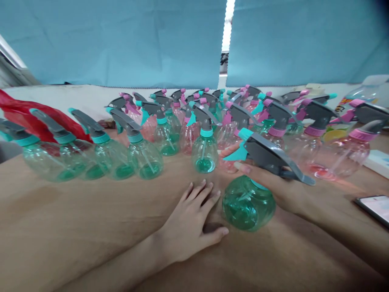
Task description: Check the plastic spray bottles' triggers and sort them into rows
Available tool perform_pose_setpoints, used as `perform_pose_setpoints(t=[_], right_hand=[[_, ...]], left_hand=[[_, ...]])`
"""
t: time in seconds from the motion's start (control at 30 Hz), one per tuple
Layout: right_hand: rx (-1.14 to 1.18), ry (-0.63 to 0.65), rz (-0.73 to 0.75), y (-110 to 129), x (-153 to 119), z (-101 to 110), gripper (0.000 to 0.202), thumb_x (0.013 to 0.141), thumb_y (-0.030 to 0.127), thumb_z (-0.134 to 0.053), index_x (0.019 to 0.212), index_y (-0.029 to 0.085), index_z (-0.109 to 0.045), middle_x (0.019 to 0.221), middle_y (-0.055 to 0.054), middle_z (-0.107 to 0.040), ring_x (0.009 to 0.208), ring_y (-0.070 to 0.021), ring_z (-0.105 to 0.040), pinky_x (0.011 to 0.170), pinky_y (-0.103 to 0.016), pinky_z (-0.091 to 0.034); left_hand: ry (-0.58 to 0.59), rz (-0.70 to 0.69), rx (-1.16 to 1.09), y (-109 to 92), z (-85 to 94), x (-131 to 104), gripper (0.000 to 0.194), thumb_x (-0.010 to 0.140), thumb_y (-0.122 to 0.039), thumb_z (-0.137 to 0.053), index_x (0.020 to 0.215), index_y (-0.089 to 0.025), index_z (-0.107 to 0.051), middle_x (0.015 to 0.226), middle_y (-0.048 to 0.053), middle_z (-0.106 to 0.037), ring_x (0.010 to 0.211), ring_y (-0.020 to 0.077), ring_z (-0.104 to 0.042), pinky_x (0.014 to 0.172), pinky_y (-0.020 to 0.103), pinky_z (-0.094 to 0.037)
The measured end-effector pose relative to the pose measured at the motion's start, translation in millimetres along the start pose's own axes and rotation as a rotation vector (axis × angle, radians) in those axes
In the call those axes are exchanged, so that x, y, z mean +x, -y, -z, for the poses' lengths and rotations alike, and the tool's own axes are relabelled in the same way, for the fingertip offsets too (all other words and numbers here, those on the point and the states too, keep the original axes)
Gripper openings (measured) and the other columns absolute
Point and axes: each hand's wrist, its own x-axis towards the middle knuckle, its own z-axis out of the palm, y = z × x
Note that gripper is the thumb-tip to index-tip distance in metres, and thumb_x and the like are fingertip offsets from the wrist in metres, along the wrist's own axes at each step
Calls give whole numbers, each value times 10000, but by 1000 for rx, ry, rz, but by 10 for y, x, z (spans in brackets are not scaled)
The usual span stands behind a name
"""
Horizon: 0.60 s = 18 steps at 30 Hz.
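Note:
My left hand [190, 223] lies palm down on the wooden table [91, 227], its fingers spread and nothing in it. Just right of its fingertips is a green spray bottle [249, 205] with a grey and turquoise spray head, tilted slightly. My right hand [273, 182] is closed round the neck of this bottle, below the spray head; part of the fingers is hidden behind it. Beyond my left hand stands another green bottle [205, 152]. Several green bottles [146, 158] form a row on the left.
Many pink and green spray bottles crowd the back, with pink ones [346, 156] at the right. A phone [377, 207] lies at the right edge. Red plastic [45, 121] is at the back left, and a large clear bottle [364, 93] at the back right.

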Motion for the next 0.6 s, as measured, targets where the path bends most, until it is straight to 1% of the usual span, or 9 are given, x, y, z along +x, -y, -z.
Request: perform_pose_setpoints(t=[0.1,0.2,0.27,0.37,0.43,0.5,0.6], right_hand=[[89,2,-62,-39,-7,-5,192,827,461,-570,878,326,-697,723,-7,-638,676,-218,-607,641,-374,-508],[133,16,-60,-40,-10,-12,190,839,429,-566,953,330,-681,799,-13,-660,768,-233,-621,756,-403,-508],[166,11,-50,-34,-6,-20,199,832,408,-576,988,321,-663,839,-20,-671,788,-236,-624,810,-419,-504],[221,-25,-32,-37,3,-32,239,796,394,-617,1015,303,-647,1005,-28,-687,859,-240,-636,851,-420,-499],[251,-40,-21,-43,6,-37,269,787,387,-630,1039,292,-641,1108,-23,-679,946,-241,-634,889,-408,-487],[257,-48,-28,-47,9,-37,293,782,378,-636,1058,277,-638,1124,-24,-682,985,-240,-634,903,-400,-480],[230,-40,-65,-48,14,-35,329,770,400,-637,1073,271,-638,1081,-36,-693,926,-243,-649,858,-412,-496]], left_hand=[[7,-2,7,-1,4,1,712,871,-588,-532,1432,-179,-369,1521,114,-284,1403,301,-215,1136,503,-140],[9,-9,24,-1,1,2,713,882,-590,-515,1429,-155,-371,1520,127,-281,1405,298,-209,1137,501,-140],[6,-12,35,-4,3,3,697,889,-589,-504,1422,-158,-380,1518,126,-287,1404,296,-212,1134,504,-148],[14,-15,72,-16,15,6,686,898,-582,-498,1422,-157,-379,1519,122,-286,1405,287,-213,1134,500,-153],[25,-13,99,-24,22,9,691,899,-578,-500,1425,-149,-373,1520,122,-283,1406,280,-211,1137,492,-152],[32,-13,109,-30,26,12,691,899,-579,-499,1424,-147,-375,1519,121,-285,1406,279,-215,1137,492,-155],[35,-12,114,-34,26,15,689,899,-586,-494,1417,-145,-386,1520,122,-282,1405,280,-218,1136,495,-161]])
